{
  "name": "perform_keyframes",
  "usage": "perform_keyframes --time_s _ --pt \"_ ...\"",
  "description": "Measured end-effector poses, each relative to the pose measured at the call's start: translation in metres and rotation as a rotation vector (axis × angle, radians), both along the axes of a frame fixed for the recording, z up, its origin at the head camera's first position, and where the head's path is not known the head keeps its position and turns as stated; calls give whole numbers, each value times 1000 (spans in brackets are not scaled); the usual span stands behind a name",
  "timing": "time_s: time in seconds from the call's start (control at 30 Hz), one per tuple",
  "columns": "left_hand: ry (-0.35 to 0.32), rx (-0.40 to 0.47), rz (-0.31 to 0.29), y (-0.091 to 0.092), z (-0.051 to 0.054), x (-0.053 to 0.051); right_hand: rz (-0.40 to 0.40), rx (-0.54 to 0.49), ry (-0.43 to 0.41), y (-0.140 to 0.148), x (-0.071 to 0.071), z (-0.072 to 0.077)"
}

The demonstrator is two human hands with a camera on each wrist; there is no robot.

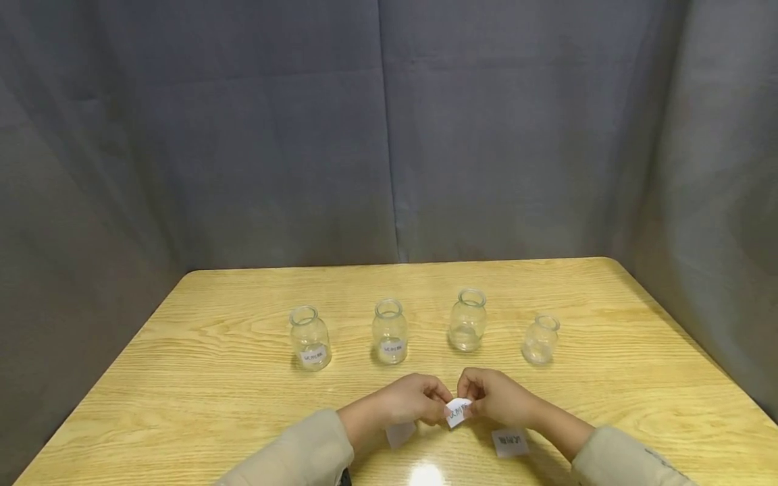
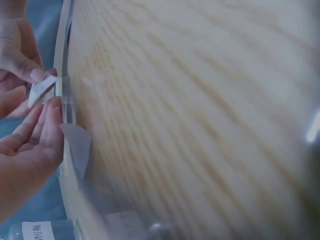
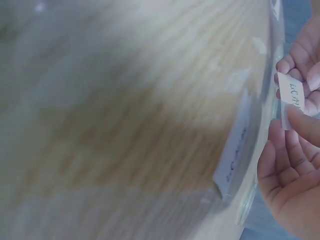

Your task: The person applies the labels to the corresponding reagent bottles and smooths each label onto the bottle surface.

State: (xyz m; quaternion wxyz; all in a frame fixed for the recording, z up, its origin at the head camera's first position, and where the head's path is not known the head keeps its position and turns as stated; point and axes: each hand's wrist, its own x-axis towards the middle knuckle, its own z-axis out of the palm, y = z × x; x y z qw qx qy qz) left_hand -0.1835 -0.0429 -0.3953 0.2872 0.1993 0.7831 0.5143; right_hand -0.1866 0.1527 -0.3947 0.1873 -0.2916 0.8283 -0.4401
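Note:
Both hands meet over the table's near part, pinching one small white label (image 1: 458,412) with dark handwriting. In the head view the left hand (image 1: 412,399) grips its left edge and the right hand (image 1: 500,399) its right edge, thumbs and fingertips close together. The left wrist view shows the label (image 2: 40,90) tilted between the left hand (image 2: 32,150) and the other hand. From the right wrist, the label (image 3: 291,92) appears with writing facing up, the right hand (image 3: 295,175) pinching its lower end.
Two glass jars with labels (image 1: 310,337) (image 1: 390,331) stand at left and centre. A jar (image 1: 467,320) and a smaller jar (image 1: 540,339) without visible labels stand further right. A written label (image 1: 510,443) lies by the right forearm, a blank-looking piece (image 1: 400,434) by the left wrist.

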Motion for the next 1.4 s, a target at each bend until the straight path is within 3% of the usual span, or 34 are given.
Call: perform_keyframes --time_s 0.33,0.7,1.0,1.4 --pt "77 53 137 7 1 -6 -104 -84 -26 0 -1 6" --pt "21 179 259 10 0 -9 -209 -205 -58 -3 -1 9" --pt "-21 282 261 7 2 -10 -264 -241 -87 -3 -1 11" --pt "-29 338 219 2 9 -11 -222 -252 -44 -2 2 16"
